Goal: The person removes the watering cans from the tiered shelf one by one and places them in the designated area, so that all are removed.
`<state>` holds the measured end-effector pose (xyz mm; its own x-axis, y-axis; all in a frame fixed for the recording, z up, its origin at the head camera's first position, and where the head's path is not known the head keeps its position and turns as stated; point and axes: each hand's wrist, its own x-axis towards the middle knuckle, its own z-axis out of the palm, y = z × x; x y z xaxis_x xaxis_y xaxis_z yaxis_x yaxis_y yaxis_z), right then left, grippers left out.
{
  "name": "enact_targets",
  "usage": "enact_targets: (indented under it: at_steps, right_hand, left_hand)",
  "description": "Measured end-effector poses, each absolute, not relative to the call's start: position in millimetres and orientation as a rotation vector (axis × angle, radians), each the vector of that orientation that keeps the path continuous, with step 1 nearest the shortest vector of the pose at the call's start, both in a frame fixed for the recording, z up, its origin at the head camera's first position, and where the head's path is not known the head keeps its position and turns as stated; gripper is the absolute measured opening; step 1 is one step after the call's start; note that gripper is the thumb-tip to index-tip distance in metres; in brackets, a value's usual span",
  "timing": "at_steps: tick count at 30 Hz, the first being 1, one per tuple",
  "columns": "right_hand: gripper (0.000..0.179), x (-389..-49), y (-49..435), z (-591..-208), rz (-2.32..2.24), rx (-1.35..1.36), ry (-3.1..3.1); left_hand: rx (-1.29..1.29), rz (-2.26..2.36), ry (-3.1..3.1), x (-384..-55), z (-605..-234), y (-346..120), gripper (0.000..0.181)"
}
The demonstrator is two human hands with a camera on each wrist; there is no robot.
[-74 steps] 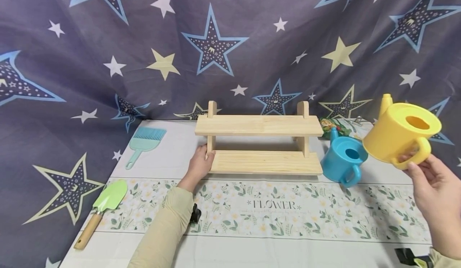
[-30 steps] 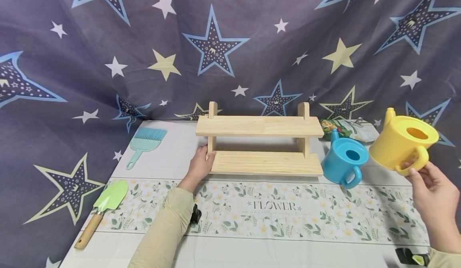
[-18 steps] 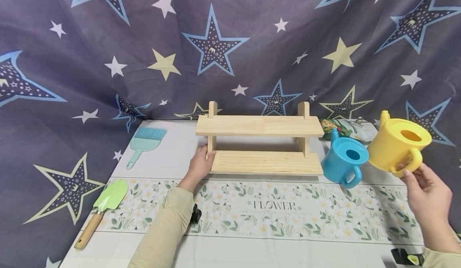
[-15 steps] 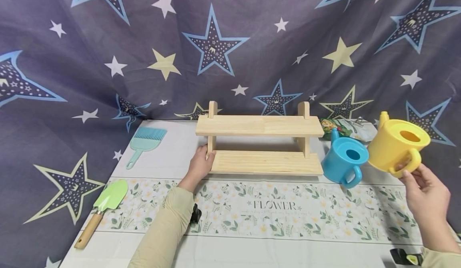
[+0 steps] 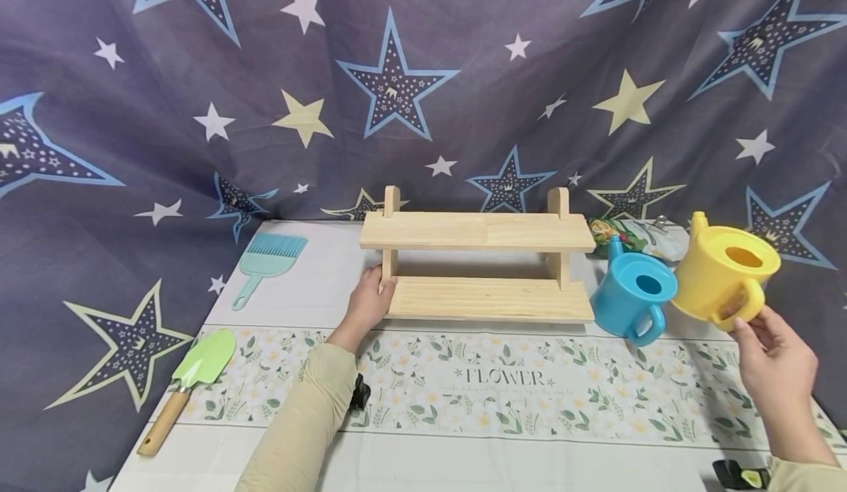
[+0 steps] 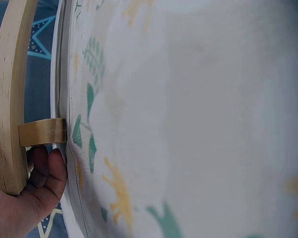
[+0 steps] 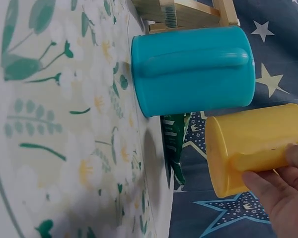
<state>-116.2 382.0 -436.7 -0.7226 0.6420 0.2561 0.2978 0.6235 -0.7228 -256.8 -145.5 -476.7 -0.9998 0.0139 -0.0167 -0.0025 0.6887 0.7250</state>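
Observation:
A two-tier wooden shelf point(image 5: 476, 231) stands at the back middle of the table. My left hand point(image 5: 367, 302) grips the left end of its lower board; in the left wrist view the fingers curl under the board beside the shelf's foot point(image 6: 42, 132). On the right, my right hand point(image 5: 779, 363) holds a yellow watering can point(image 5: 717, 275) by its handle, with the can raised above the table. Just left of it, a blue watering can point(image 5: 625, 301) stands on the table near the shelf's right end. The right wrist view shows thumb and fingers pinching the yellow can's handle.
At the left lie a light blue dustpan and brush point(image 5: 270, 257) and a green trowel point(image 5: 205, 356) with a wooden handle. Behind the blue can is a printed bag point(image 5: 655, 238). A starry curtain point(image 5: 423, 95) hangs behind the table point(image 5: 503, 462).
My right hand has brought the yellow watering can lower and to the left, closer to the blue one. My left hand has stayed on the shelf.

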Motion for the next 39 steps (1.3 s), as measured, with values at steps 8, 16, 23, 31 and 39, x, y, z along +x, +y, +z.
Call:
enact_targets:
  at_steps: [8,16,23,31,39]
  right_hand:
    - [0.041,-115.6,383.3,-446.8,0.927,-0.705,-2.352]
    - [0.042,-119.0,386.1,-451.8,1.017,-0.758,-2.368]
    - [0.045,-117.6,390.9,-455.8,1.106,-0.747,-2.405]
    - [0.048,-118.4,390.8,-460.9,1.073,-0.765,-2.456]
    - [0.047,-120.2,392.3,-465.8,1.062,-0.76,-2.497]
  left_hand:
    - [-0.003,1.231,2.858,-257.8,-478.0,-145.5,0.052]
    - [0.004,1.225,2.863,-256.2,-476.4,-145.5,0.052]
    - [0.013,1.228,2.868,-254.7,-474.1,-144.3,0.052]
    - [0.018,1.229,2.873,-255.0,-475.5,-145.1,0.051]
    - [0.017,1.238,2.877,-255.6,-475.9,-145.3,0.051]
